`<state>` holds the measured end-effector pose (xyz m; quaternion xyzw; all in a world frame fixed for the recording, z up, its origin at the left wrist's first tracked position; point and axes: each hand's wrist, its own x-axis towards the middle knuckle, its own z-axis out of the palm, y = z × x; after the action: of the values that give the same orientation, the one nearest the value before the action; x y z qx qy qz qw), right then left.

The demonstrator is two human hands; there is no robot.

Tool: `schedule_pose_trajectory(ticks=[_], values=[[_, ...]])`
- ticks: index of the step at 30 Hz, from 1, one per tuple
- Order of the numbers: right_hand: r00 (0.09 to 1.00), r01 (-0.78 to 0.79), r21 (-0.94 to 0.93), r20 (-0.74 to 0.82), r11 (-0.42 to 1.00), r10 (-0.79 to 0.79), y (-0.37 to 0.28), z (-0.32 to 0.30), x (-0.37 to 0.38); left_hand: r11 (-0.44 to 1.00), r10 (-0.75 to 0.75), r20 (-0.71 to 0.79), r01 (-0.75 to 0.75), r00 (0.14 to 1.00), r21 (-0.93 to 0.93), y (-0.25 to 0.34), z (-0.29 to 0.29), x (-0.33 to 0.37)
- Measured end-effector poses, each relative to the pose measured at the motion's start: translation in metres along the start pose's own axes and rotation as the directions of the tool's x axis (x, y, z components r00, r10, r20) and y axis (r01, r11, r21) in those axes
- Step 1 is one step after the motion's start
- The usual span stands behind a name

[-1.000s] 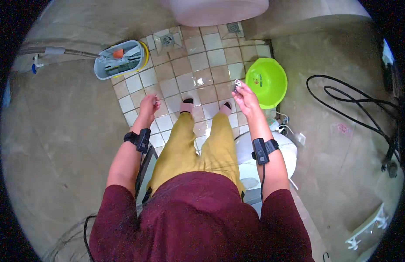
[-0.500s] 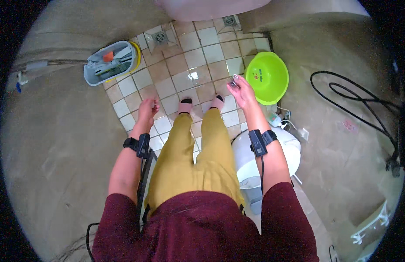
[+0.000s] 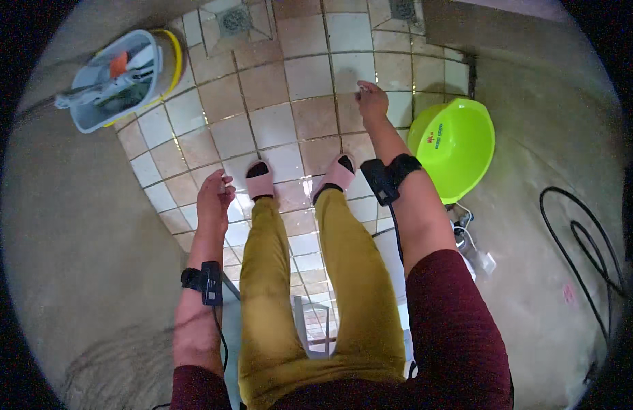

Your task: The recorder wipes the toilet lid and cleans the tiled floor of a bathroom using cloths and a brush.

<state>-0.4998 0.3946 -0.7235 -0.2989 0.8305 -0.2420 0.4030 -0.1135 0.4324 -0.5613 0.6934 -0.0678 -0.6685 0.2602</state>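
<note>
The person stands on a tiled floor (image 3: 310, 75) in yellow trousers (image 3: 316, 287) and pink slippers (image 3: 260, 182), each wrist wearing a black band. The left hand (image 3: 213, 198) hangs low beside the left leg, just left of the left slipper; its fingers are loosely curled and nothing shows in it. Right of the right forearm, a bright green basin (image 3: 456, 147) sits at the right edge of the tiles, where they meet the bare concrete. A black cable (image 3: 583, 239) loops on the concrete further right. The right hand (image 3: 371, 99) reaches out ahead of the feet over the tiles, near the basin's left rim but apart from it; whether its curled fingers pinch something small, I cannot tell. At the far left corner of the tiles stands a grey bucket (image 3: 118, 78) holding tools.
</note>
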Motion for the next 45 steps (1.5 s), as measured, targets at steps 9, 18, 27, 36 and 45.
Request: schedule_pose_trajectory(ticks=[9,18,27,36,45], values=[[0.983,0.079,-0.892,0.145,0.446,0.116,0.086,0.096,0.070,0.988,0.097,0.105,-0.109,0.990,0.111,-0.048,0.011,0.091],[0.680,0.438,-0.831,0.057,0.343,-0.731,0.052,0.195,0.139,0.979,-0.059,0.129,0.083,0.990,-0.187,-0.062,0.039,0.145],[0.744,0.504,-0.829,0.276,0.241,-0.608,0.084,0.129,0.089,0.985,0.075,0.141,-0.096,0.987,0.144,-0.043,0.003,0.164],[0.831,0.289,-0.636,-0.205,0.716,-0.517,0.050,0.152,0.181,0.987,0.079,0.104,-0.092,0.991,0.133,-0.056,-0.014,0.181],[0.910,0.413,-0.659,0.269,0.629,-0.315,0.033,0.196,0.014,0.972,0.114,0.196,-0.150,0.974,0.181,-0.058,0.005,0.141]])
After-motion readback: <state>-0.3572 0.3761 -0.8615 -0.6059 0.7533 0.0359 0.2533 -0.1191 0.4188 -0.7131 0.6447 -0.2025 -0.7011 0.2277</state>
